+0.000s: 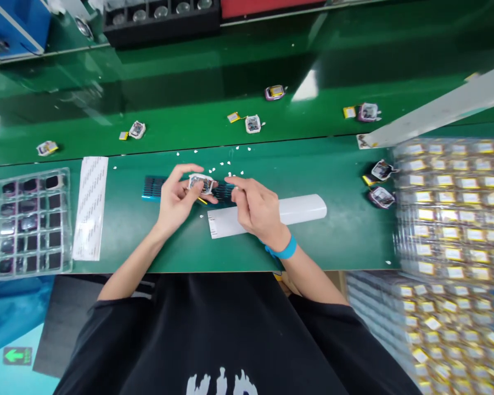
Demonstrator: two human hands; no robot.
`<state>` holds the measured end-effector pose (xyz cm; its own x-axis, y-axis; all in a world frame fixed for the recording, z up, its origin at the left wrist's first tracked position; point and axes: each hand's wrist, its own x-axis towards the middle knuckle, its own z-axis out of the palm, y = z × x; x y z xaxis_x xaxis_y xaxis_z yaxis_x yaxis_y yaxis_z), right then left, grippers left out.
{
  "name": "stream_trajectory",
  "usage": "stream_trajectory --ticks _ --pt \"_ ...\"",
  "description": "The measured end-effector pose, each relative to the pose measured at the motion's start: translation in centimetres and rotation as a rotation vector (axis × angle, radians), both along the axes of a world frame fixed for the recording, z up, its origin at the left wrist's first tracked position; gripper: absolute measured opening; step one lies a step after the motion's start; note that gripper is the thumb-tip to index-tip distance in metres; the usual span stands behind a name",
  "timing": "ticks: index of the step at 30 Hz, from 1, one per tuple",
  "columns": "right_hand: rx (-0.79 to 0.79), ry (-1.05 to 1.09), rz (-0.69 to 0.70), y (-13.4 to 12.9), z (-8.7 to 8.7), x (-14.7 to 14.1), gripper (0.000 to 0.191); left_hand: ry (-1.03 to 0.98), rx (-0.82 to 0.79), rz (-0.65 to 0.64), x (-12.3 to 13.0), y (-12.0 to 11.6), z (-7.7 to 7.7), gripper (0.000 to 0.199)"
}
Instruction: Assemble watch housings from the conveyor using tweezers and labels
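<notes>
My left hand (178,196) is closed around a small white-framed device casing (201,183) with its circuit board showing. A thin yellow edge (202,201) shows just below it. My right hand (255,207) is curled close by on the right, index finger pointing toward the casing. Whatever its fingers pinch, if anything, is too small to make out. Under both hands lies a dark slotted strip with a blue edge (151,189), partly covered. A long white sheet (302,209) runs beneath my right hand, its far end curling. Small white bits (222,164) are scattered beyond the hands.
On the left sit a clear tray of dark casings (71,219) and a printed white strip (90,208). Open casings with yellow batteries (253,124) are spaced along the green belt (189,123). Stacked trays of batteries (448,208) and a slanting white bar (436,107) stand right.
</notes>
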<state>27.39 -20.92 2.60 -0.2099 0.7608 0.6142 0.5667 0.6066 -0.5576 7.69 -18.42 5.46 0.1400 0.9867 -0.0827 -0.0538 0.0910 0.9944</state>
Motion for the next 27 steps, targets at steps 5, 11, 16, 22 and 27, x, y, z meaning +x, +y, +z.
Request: stream_trajectory --ticks 5,11,16,22,27 --pt "0.108 -0.067 -0.050 -0.6 0.2 -1.1 0.020 0.045 0.094 0.075 0.7 -2.3 0.0 0.044" --pt "0.117 -0.077 -0.019 -0.6 0.2 -1.6 0.017 0.068 0.146 0.092 0.6 -2.8 -0.6 0.033" --pt "0.149 -0.112 -0.002 -0.8 -0.1 -1.7 0.027 0.139 0.184 0.088 0.6 -3.4 -1.0 0.021" --pt "0.100 -0.250 0.045 -1.0 0.0 -1.1 0.024 0.308 0.309 0.096 0.3 -3.6 -1.2 0.016" --pt "0.035 -0.202 0.096 -0.6 -0.1 -0.4 0.029 0.356 0.302 0.070 0.0 -3.2 -1.3 0.012"
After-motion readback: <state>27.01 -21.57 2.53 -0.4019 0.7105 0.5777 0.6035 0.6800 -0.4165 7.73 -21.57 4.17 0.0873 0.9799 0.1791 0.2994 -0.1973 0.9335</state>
